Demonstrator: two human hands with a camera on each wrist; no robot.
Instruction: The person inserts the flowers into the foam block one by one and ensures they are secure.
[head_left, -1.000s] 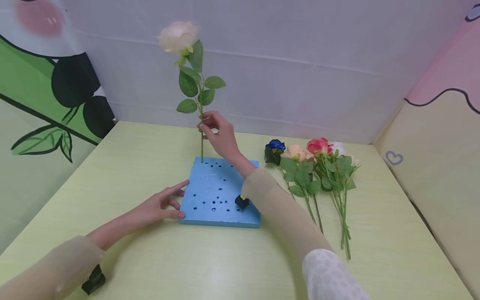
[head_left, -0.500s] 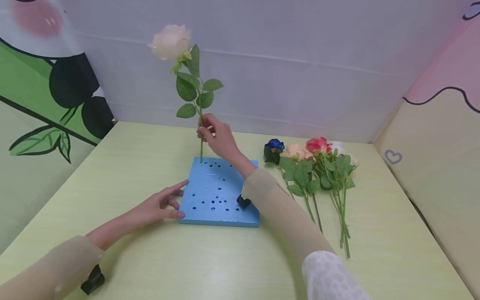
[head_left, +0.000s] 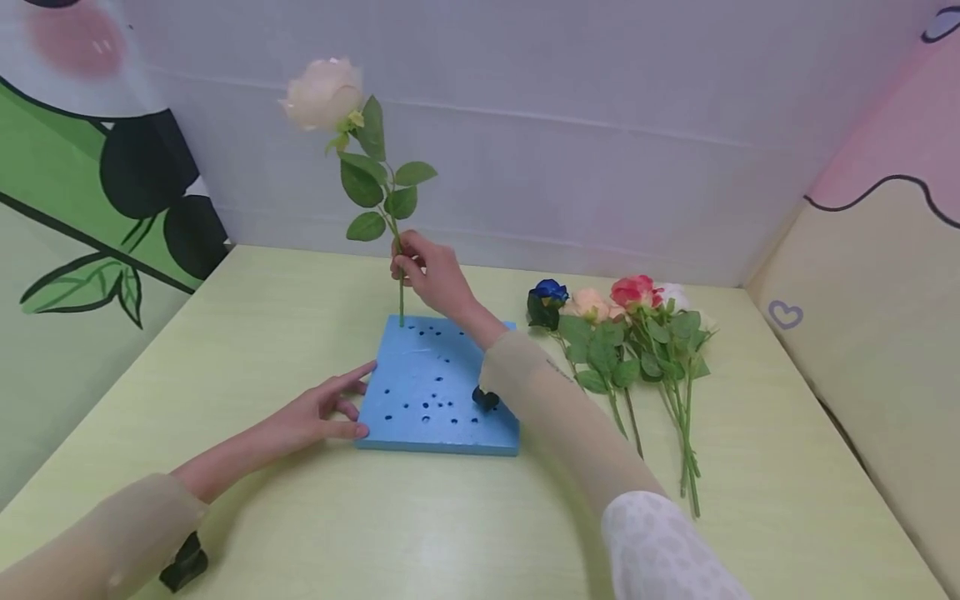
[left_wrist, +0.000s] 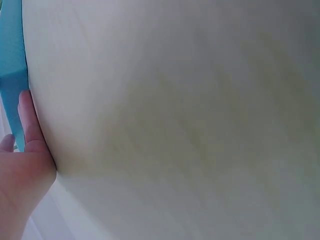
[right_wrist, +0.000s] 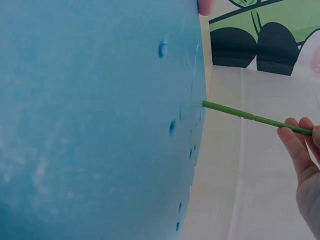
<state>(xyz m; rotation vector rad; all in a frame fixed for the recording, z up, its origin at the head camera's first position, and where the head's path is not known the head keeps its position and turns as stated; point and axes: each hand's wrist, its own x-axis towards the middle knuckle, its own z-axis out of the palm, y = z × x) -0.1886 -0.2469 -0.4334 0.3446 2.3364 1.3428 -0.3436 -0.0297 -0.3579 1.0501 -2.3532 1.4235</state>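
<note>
In the head view my right hand [head_left: 431,271] pinches the green stem of a pale cream artificial rose [head_left: 324,93] between thumb and fingers. The rose leans left, its bloom high above the table. Its stem [right_wrist: 240,114] meets the blue foam board [head_left: 412,375] at the far-left corner, and the right wrist view shows the stem's foot right at the surface. Small holes dot the board. My left hand [head_left: 318,412] lies on the table at the board's left side, fingers spread, with index fingertip and thumb touching its edge.
Right of the board lie several artificial flowers: a blue rose [head_left: 551,292], a peach one [head_left: 591,305], a red-pink one [head_left: 636,292] and a white one [head_left: 675,293]. Black wrist-camera parts [head_left: 486,399] show under the right sleeve, overlapping the board. A pale wall [head_left: 600,167] stands behind the table.
The rose has tipped further left, its bloom moving left and down while the stem's foot stays at the same corner. My right hand has shifted slightly left; my left hand keeps its place.
</note>
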